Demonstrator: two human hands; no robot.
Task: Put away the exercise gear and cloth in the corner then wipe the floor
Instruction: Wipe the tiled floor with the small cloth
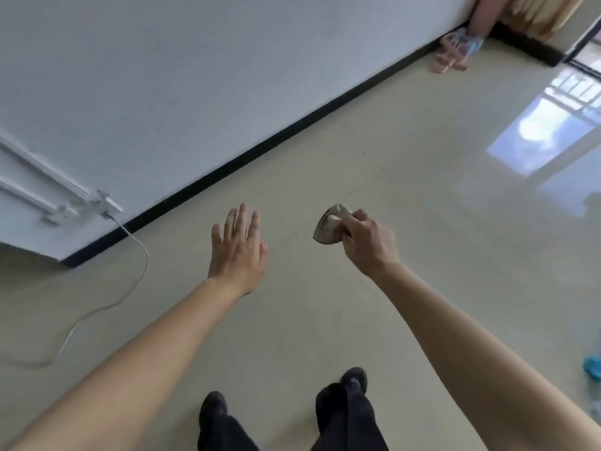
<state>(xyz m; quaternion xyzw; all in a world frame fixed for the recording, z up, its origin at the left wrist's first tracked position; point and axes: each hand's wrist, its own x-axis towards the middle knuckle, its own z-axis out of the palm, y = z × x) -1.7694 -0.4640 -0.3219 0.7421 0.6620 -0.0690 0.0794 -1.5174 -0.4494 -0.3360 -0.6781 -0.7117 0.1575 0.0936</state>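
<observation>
Bare arms [146, 346] over glossy floor [422, 255]: left hand [235, 249] splayed, released; right hand [367, 242] grasping wedge-folded grey cloth [328, 227].

My right hand [367, 245] pinches a small folded grey rag [328, 227]. Pink gear [448, 55] and a blue cloth [473, 45] lie together in the far corner.

The pink looped exercise gear [450, 55] lies on the pale floor [406, 164] in the far right corner, against the black skirting strip [292, 125] below the white wall [195, 76] and left of the beige curtain [540, 14]. The left hand [237, 249] hangs left of the right hand [367, 244], which pinches the small grey folded cloth [327, 229], both ahead of the black shoes [213, 408]. A white cable [138, 255] trails across the floor at far left.
</observation>
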